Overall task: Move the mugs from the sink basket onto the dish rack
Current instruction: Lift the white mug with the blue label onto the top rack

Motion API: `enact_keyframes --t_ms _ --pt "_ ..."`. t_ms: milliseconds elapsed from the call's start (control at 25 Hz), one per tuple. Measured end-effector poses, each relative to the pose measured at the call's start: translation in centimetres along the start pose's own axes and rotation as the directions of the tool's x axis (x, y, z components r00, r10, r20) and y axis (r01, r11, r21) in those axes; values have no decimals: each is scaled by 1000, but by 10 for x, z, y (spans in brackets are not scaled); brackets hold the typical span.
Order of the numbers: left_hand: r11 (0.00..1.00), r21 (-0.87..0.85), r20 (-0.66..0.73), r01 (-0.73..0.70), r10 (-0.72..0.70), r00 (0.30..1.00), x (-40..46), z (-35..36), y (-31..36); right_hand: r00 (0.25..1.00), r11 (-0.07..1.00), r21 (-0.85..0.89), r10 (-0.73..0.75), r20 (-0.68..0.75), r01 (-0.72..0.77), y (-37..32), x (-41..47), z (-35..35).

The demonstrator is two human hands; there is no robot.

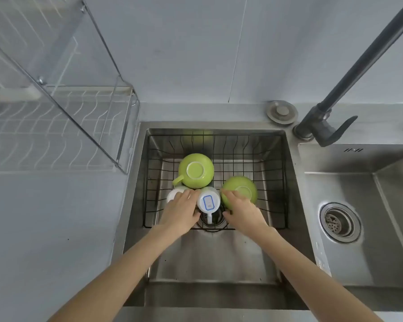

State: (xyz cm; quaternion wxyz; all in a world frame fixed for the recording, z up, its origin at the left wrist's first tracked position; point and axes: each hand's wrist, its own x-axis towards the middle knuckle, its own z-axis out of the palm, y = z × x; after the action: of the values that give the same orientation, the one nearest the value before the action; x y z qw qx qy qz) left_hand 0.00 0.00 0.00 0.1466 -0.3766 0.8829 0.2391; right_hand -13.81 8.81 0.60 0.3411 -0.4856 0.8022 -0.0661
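A black wire sink basket (275,182) sits in the left sink bowl. In it, upside down, stand a green mug (196,171) at the back, a second green mug (241,188) at the right, a white mug with a blue label (208,202) in the middle and another white mug (174,194) at the left. My left hand (180,213) lies over the left white mug, fingers touching it. My right hand (241,211) rests on the right green mug, fingers curled over its near side. The white wire dish rack (56,135) stands on the counter to the left.
A clear panel (63,73) leans over the dish rack's right end. A dark tap (328,122) rises at the back right between the two bowls. The right sink bowl has a drain strainer (340,221). A round metal cap (282,112) sits behind the sink.
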Motion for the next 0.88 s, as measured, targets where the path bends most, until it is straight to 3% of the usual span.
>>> enact_keyframes --t_ms 280,560,880 --pt "997 71 16 2 -4 1000 28 28 -5 996 998 54 29 86 -34 12 35 30" --pt "995 95 -56 -12 18 998 45 45 -7 999 975 219 21 37 -29 19 52 49" --pt "1000 -27 -23 -9 8 1000 44 31 -3 999 981 190 -34 35 27 22 50 39"
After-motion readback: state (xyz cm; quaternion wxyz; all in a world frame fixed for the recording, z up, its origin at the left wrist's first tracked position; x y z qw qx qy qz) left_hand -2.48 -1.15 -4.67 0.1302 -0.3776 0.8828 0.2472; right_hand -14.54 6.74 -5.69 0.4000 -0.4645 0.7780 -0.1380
